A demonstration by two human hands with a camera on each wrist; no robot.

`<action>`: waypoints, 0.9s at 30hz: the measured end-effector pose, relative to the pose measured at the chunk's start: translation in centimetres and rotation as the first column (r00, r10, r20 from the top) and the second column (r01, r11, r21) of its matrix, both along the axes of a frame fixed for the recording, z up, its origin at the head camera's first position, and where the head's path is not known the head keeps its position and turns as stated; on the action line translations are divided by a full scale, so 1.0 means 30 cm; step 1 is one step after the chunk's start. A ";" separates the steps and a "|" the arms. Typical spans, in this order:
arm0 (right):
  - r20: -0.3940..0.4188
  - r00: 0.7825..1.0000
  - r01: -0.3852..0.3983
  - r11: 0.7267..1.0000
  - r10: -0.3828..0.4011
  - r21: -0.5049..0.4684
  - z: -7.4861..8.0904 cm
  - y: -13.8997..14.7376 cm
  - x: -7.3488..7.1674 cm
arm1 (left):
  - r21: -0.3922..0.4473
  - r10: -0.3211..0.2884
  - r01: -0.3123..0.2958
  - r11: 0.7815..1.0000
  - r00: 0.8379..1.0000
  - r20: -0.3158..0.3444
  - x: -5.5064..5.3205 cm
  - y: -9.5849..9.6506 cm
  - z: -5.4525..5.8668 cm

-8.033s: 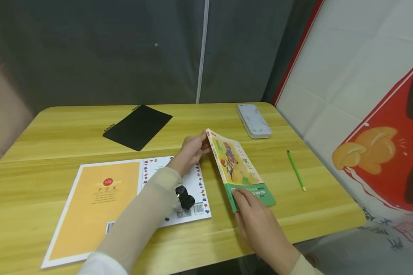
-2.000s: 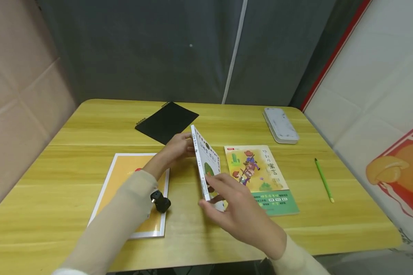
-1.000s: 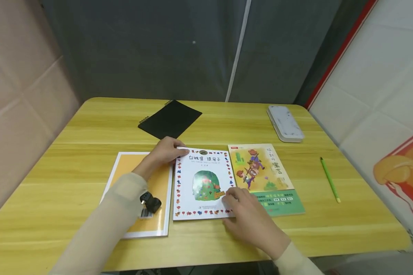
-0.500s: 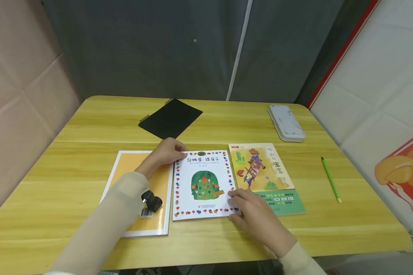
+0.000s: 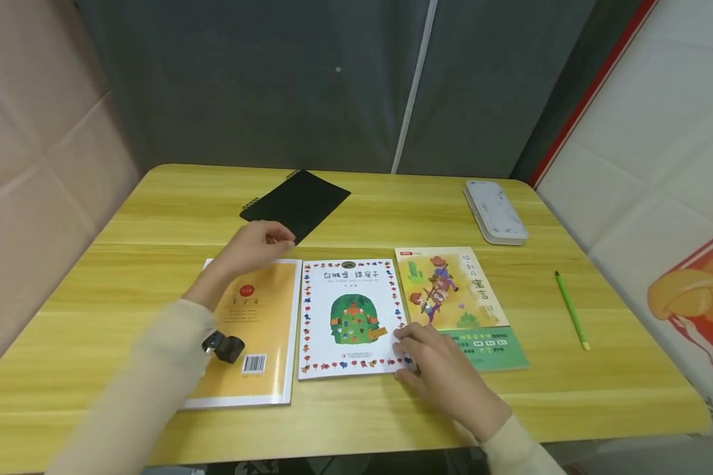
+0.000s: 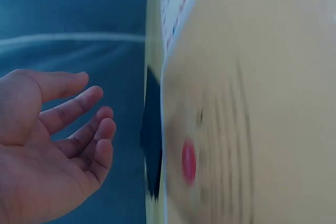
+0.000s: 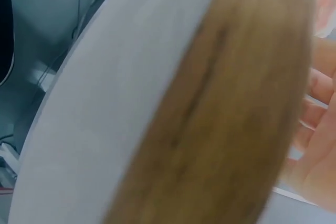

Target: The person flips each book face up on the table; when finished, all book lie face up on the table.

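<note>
In the head view, my left hand [image 5: 252, 247] hovers over the top of the orange-backed book [image 5: 273, 316], fingers loosely bent. The left wrist view shows that hand [image 6: 63, 135] holding nothing, its palm and relaxed fingers beside the orange cover [image 6: 283, 103]. A white picture book [image 5: 315, 316] with a patterned border lies flat to the right of it. My right hand [image 5: 445, 376] rests at its lower right corner, fingertips touching the edge. Beside that lies a yellow and green storybook [image 5: 475, 297], partly hidden by my right hand.
A black spiral notebook [image 5: 303, 201] lies at the back. A pale marbled case [image 5: 494, 211] sits at the back right, and a green pencil [image 5: 570, 310] near the right side of the wooden table [image 5: 344, 429]. A grey curtain [image 5: 243, 86] hangs behind.
The white picture book, back side up beside the orange one earlier, was tilted up, turned and laid front up. My left hand has just left its top corner, moving left; the right stays put.
</note>
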State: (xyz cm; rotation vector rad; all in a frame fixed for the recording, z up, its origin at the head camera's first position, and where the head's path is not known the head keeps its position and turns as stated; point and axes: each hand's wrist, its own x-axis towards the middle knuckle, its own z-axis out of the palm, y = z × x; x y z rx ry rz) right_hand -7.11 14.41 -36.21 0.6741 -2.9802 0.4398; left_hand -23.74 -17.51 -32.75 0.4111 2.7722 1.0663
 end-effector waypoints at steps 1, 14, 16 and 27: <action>0.005 1.000 0.000 1.000 0.000 0.008 0.006 -0.004 0.001 | -0.017 0.012 -0.012 1.000 1.000 -0.004 0.006 -0.037 0.010; 0.155 0.976 -0.147 0.988 0.152 -0.046 0.062 -0.183 -0.026 | -0.170 0.065 -0.053 0.984 0.996 0.064 0.063 -0.381 -0.068; 0.169 0.970 -0.168 0.985 0.173 -0.040 0.067 -0.221 -0.030 | -0.162 0.057 -0.045 0.986 0.996 0.069 0.062 -0.398 -0.079; 0.178 0.968 -0.216 0.952 0.179 0.216 0.064 -0.393 -0.054 | -0.125 0.023 -0.022 0.992 1.000 0.009 0.057 -0.423 -0.123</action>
